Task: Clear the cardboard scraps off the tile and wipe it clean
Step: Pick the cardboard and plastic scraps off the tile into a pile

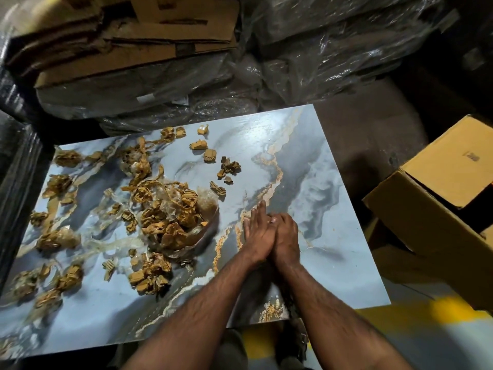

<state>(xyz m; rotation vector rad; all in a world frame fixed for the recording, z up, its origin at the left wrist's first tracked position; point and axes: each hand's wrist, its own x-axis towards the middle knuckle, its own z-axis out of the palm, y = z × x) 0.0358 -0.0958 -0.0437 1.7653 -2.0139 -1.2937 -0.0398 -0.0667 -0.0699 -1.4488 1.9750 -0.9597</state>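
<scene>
A large glossy blue-grey marbled tile (pixel 333 182) with gold veins lies flat in front of me. Several brown cardboard scraps (pixel 170 214), mixed with bits of clear plastic film, are piled at its middle and scattered over its left half. A few small scraps (pixel 229 166) lie toward the far centre. My left hand (pixel 257 233) and my right hand (pixel 285 236) are pressed together, side by side, over the bare right-centre of the tile. The left fingers are straight. The right fingers curl against the left hand. Neither hand visibly holds anything.
Flattened cardboard boxes (pixel 138 46) and crumpled plastic sheeting (pixel 306 60) are stacked behind the tile. An open cardboard box (pixel 440 209) stands close to the tile's right edge. A dark wrapped stack (pixel 18 156) borders the left. Yellow floor marking (pixel 426 311) shows at lower right.
</scene>
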